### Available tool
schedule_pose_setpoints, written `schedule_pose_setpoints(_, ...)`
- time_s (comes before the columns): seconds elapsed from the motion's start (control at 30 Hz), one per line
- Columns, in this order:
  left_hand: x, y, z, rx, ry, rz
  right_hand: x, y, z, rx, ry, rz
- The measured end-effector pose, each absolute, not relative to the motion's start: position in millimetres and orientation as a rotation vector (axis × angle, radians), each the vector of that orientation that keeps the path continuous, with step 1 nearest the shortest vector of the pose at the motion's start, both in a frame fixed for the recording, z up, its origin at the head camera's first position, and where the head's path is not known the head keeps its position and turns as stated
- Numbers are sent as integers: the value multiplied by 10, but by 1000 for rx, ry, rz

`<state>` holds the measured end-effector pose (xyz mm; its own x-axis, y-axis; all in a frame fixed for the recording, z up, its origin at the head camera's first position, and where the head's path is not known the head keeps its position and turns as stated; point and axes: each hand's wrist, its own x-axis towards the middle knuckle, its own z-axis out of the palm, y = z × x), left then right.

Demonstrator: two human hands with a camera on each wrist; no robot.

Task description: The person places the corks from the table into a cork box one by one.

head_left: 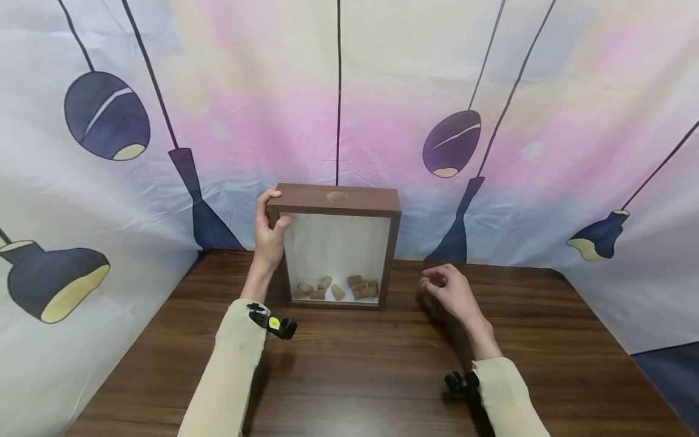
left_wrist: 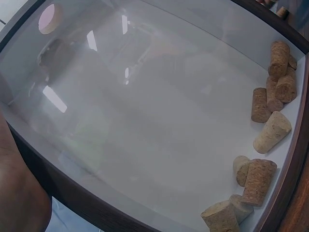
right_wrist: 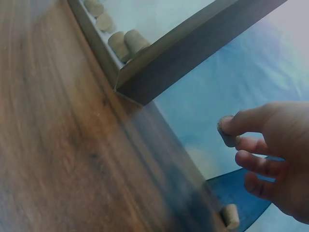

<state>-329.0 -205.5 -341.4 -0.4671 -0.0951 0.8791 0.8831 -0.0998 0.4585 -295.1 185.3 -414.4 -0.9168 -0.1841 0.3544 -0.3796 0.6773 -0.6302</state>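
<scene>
A brown shadow-box frame [head_left: 306, 194] with a clear front stands upright on the table, a round hole [head_left: 337, 196] in its top. My left hand [head_left: 270, 237] grips its upper left corner, fingertips on the top and thumb on the front edge. Several wine corks [left_wrist: 265, 181] lie along the bottom inside. To the right of the box, my right hand [head_left: 455, 297] is raised over the table; between its thumb and index finger it pinches a cork [right_wrist: 229, 139], seen in the right wrist view. The head view hides that cork behind the fingers.
Another cork [right_wrist: 231, 216] stands on the tabletop below my right hand in the right wrist view. The dark wooden table [head_left: 355, 364] reaches back to a hanging cloth [head_left: 371, 133] printed with lamps, close behind the box.
</scene>
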Motion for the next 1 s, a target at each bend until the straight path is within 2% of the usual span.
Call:
schedule_pose_setpoints(0.73,-3304,-2050,-3446,-905,-1435,-1645,-2754,1687,-3442,544,-2313,1231)
schedule_pose_setpoints(1.0,-3320,-2030,-3416,-931,-1404,-1666,-2587,1483,-2970,573,-2100,1270)
